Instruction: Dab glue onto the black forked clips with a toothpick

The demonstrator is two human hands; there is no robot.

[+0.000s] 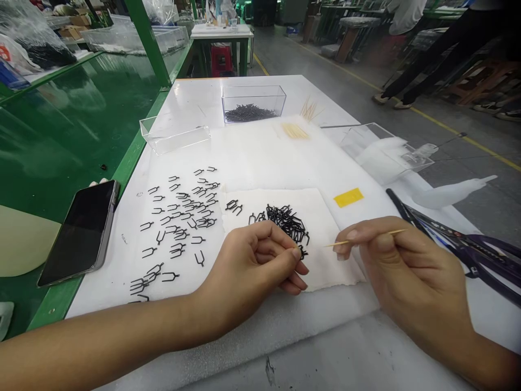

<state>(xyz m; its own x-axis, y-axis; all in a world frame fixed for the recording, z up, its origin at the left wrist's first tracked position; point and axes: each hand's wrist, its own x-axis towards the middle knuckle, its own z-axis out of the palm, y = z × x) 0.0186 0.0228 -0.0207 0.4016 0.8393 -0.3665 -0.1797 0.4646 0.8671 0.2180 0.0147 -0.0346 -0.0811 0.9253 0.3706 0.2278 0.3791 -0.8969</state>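
Note:
My left hand point(260, 260) is closed in a pinch, thumb against forefinger. At its fingertips shows a small black forked part point(303, 252), mostly hidden by the fingers. A toothpick point(340, 244) is held between the thumb and fingers of my right hand point(407, 271), its tip pointing left toward the left hand without touching it. Behind the left hand, a pile of black forked parts point(287, 221) lies on a white paper sheet point(325, 266). To the left, many similar forked pieces point(187, 205) are spread over the white foam sheet point(260, 157).
A clear box point(254, 100) holding small black pieces stands at the back, with toothpicks point(295, 131) nearby. Scissors point(488, 255), a white squeeze bottle point(451, 193) and a yellow strip point(348, 197) lie right. A phone point(81, 233) rests left. Someone's legs point(435, 60) show beyond the table.

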